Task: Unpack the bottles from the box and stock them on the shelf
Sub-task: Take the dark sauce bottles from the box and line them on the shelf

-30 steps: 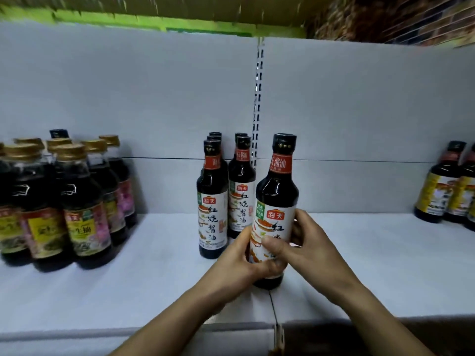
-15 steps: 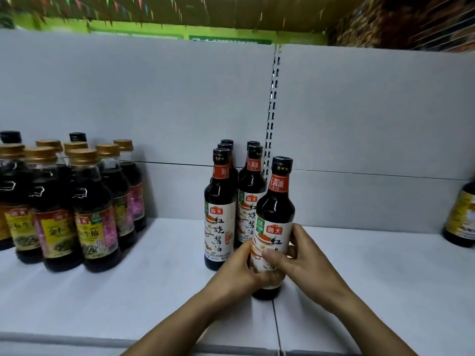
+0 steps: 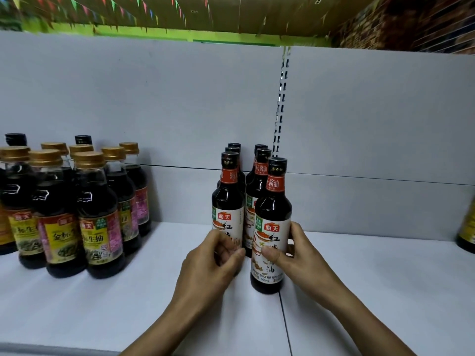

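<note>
The right hand (image 3: pixel 300 255) is gripping the bottle (image 3: pixel 272 204) at its label, thumb in front, fingers behind. The left hand (image 3: pixel 208 263) is hovering just beside it, fingers curled, holding nothing. The bottle is standing upright on the white shelf (image 3: pixel 102 309), in front of matching bottles (image 3: pixel 228 199); gold-capped bottles (image 3: pixel 97 214) are standing well to the left.

Body in view: left hand (image 3: pixel 216 255), right hand (image 3: pixel 300 255), left forearm (image 3: pixel 174 319), right forearm (image 3: pixel 359 319). All of it is bare, with skin uncovered from the knuckles down to the bottom edge of the frame. Wrists are slim and the forearms widen toward that edge. The right thumbnail looks short and plain, and it's the only nail that reads clearly. Left fingers (image 3: pixel 231 249) are motion-blurred, so I can't make out detail there. Elbows and upper arms are cut off by the frame.
</note>
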Demonstrator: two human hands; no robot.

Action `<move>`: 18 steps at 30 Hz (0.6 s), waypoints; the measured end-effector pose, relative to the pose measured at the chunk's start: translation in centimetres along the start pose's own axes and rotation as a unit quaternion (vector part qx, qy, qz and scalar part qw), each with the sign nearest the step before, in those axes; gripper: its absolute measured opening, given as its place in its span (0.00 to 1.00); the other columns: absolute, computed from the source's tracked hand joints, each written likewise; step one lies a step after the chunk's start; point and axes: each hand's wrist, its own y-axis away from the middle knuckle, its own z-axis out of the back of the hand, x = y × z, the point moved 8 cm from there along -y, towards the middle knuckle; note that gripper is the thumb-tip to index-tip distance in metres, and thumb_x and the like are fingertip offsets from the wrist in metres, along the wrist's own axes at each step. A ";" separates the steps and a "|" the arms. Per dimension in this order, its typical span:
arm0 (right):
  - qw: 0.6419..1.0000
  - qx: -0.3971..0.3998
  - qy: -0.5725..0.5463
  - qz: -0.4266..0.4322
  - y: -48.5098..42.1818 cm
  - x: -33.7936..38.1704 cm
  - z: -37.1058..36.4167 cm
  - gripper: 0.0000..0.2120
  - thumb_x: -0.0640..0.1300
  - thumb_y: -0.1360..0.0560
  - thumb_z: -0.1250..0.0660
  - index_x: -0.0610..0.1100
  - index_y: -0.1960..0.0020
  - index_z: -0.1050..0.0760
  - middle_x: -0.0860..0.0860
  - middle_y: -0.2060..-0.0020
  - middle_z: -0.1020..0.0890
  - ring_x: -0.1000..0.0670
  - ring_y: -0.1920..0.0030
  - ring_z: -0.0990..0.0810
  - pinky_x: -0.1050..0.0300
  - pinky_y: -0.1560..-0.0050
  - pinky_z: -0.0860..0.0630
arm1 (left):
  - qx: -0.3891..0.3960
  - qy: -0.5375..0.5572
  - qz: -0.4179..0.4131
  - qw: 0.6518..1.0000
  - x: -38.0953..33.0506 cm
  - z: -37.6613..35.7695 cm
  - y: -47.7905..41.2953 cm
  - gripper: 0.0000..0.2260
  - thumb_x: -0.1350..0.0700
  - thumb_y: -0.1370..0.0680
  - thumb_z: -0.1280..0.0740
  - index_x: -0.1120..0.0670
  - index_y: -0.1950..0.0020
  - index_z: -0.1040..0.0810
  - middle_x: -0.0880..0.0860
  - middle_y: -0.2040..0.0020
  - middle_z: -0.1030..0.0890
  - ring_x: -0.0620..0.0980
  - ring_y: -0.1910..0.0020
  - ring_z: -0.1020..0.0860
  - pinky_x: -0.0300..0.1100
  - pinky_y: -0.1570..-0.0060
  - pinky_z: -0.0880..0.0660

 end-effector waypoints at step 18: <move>0.998 -0.028 0.050 0.004 -1.7 -0.8 -1.1 0.25 0.49 0.23 0.27 0.58 0.30 0.33 0.54 0.34 0.23 0.58 0.36 0.22 0.58 0.37 0.22 | 0.103 0.071 0.006 0.992 2.8 -1.0 -3.9 0.35 0.36 0.31 0.27 0.33 0.27 0.38 0.40 0.33 0.22 0.41 0.35 0.21 0.53 0.35 0.22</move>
